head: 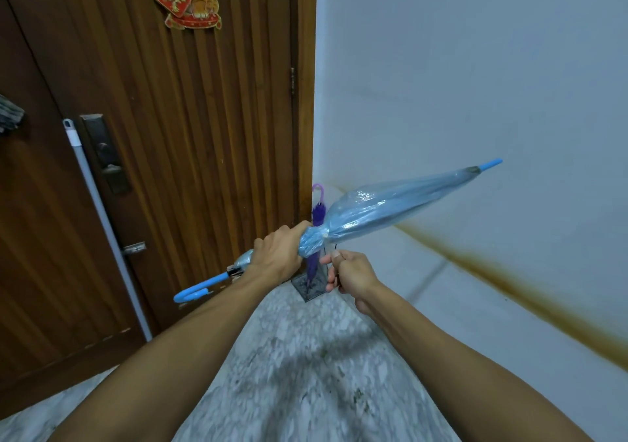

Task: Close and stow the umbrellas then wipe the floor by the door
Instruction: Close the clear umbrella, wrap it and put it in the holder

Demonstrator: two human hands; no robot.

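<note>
Head view | left hand [278, 254] clamped on blue umbrella [390, 208] | right hand [350, 273] pinched together, contents unclear | fasten strap snugly, then lower tip-first into stand [307, 287] at 12 o'clock.

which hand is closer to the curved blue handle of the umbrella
Left. The left hand grips the blue umbrella around its gathered canopy, just up the shaft from the handle. The right hand is farther along, below the canopy, fingers closed near the strap.

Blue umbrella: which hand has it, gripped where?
The left hand holds the closed blue umbrella around the gathered canopy end, just above the handle shaft. The right hand is closed beside it; whether it pinches a strap cannot be told.
</note>
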